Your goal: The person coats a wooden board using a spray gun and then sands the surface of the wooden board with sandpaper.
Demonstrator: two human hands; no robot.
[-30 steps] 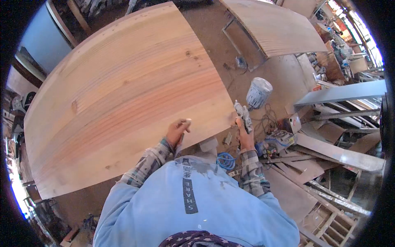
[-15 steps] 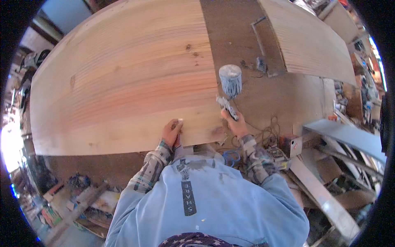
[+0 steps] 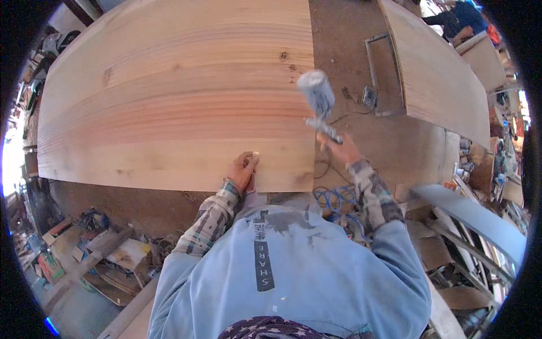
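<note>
My right hand (image 3: pixel 344 150) is wrapped around the grip of a spray gun (image 3: pixel 324 130), whose paint-streaked whitish cup (image 3: pixel 317 92) sits on top, tilted and slightly blurred. The gun hangs over the right edge of a large pale wooden panel (image 3: pixel 186 118) with reddish grain and a few dark knots. Near the panel's front edge, my left hand (image 3: pixel 243 170) rests with its fingers closed. A small reddish sheet (image 3: pixel 251 183) shows under those fingers; its kind is unclear.
Another wooden panel (image 3: pixel 443 73) lies at the upper right, with a thin rectangular frame (image 3: pixel 389 76) beside it on the brown floor. A coiled blue hose (image 3: pixel 334 198) is near my right sleeve. Boards (image 3: pixel 468 209) lean at the right. A person (image 3: pixel 466 22) is at the far upper right.
The spray gun has swung up and its cup now leans left. My right hand has moved up and right. The view has shifted, bringing another person into sight.
</note>
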